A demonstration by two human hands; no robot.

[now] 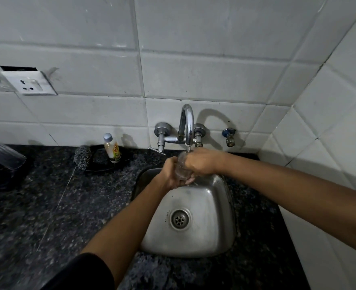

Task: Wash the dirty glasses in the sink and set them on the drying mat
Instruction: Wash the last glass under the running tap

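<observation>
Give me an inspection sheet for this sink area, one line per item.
Surface: dark speckled granite counter around a small steel sink; basin bare but for the drain.
Job's things: clear glass held under the tap, thin stream of water running; another clear glass upside down at far left on what may be the dark mat, hard to tell.
Clutter: small bottle and scrubber on a dark dish behind the sink.
Grips: left hand and right hand both curled round the glass.
Cables: nothing seen.
Surroundings: white tiled walls, wall socket hanging loose at left, blue-capped valve.
</observation>
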